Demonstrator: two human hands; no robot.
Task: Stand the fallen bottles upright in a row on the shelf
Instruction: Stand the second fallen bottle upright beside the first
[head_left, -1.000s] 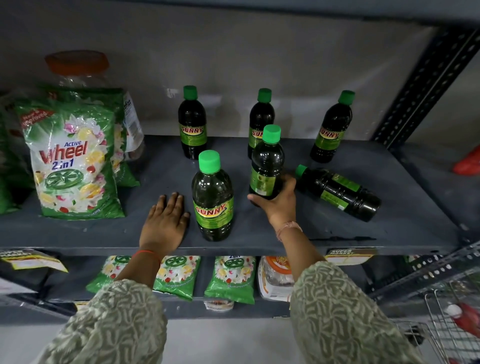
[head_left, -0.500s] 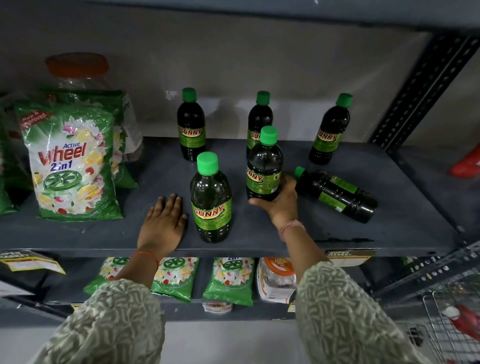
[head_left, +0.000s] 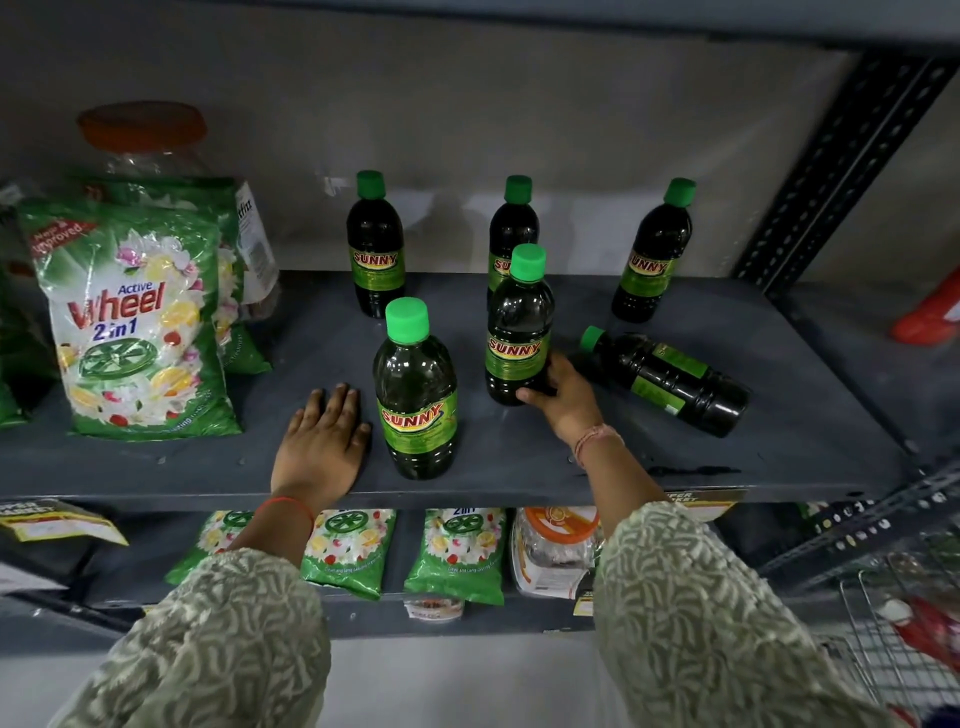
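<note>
Since the earlier frame the middle front bottle (head_left: 517, 332) has turned in the right hand (head_left: 563, 397), so its SUNNY label now faces forward; it stands upright on the shelf (head_left: 779, 441), and the grip of that hand is still closed around its lower part. The left hand (head_left: 322, 441) lies flat and open on the shelf, holding nothing, just beside the front left bottle (head_left: 415, 389).

Five bottles stand upright — three at the back, namely the back left bottle (head_left: 375, 249), the back middle bottle (head_left: 511, 228) and the back right bottle (head_left: 652, 254), and two in front; one fallen bottle (head_left: 670, 382) lies on its side to the right. I judge the task mostly done; what is left is to raise this last one and, perhaps, to align the front row.
</note>
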